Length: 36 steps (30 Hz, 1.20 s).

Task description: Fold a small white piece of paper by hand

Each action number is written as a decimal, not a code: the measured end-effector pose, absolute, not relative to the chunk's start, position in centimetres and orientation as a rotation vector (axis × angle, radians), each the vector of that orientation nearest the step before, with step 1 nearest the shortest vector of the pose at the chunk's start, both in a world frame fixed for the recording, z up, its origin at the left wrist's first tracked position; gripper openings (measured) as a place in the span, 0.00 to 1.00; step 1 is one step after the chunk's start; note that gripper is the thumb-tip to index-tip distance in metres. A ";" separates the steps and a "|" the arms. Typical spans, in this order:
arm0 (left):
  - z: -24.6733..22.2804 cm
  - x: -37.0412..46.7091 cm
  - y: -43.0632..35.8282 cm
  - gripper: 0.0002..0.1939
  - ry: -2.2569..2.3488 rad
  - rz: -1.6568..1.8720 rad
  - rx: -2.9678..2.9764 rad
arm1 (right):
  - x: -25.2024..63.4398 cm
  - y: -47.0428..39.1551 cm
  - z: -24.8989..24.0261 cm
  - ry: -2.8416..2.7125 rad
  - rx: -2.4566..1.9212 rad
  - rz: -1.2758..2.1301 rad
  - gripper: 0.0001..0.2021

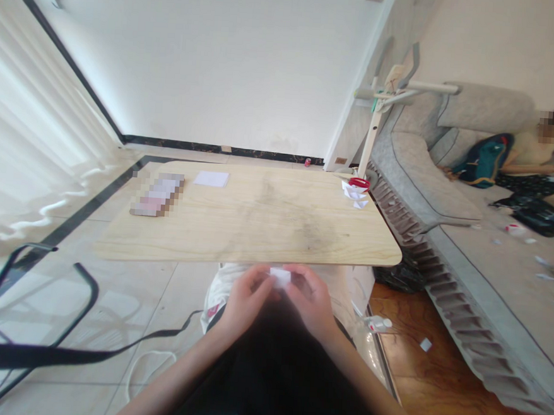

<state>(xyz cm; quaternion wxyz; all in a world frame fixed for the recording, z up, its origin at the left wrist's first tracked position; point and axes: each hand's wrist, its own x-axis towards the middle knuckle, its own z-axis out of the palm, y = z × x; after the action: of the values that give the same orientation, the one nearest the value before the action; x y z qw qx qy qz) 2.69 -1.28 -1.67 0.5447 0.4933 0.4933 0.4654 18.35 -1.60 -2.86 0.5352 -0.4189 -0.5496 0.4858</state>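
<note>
A small white piece of paper (280,276) is held between my two hands, just in front of the table's near edge. My left hand (251,289) pinches its left side, fingers curled. My right hand (309,292) grips the right side with bent fingers. The paper looks folded, though blur hides its creases. Both hands are above my lap, close together.
On the wooden table (237,230) lie white sheets (211,178), a blurred flat object (158,195) at the left, and folded papers (354,193) beside a red item (359,183) at the back right. A person sits on the sofa (416,173) at the right.
</note>
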 end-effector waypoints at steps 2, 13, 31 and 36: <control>-1.4 2.8 -1.3 0.11 1.135 1.114 1.172 | 18.4 -1.4 -2.7 -1.290 -0.938 1.208 0.10; -1.5 2.6 -1.4 0.14 1.047 1.121 1.163 | 18.1 -1.3 -2.9 -1.281 -1.105 1.150 0.06; -1.4 2.6 -1.0 0.13 1.084 1.117 1.082 | 18.4 -1.4 -3.0 -1.368 -1.099 1.071 0.19; -1.6 2.7 -1.0 0.11 1.076 1.114 1.050 | 18.4 -1.5 -3.3 -1.507 -1.135 0.915 0.21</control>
<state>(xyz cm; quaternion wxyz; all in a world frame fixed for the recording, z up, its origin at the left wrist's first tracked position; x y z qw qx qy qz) 2.65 -1.04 -1.59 0.5932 0.4517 0.4630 0.4793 18.44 -1.51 -3.34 0.4987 -0.4692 -0.6229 0.3783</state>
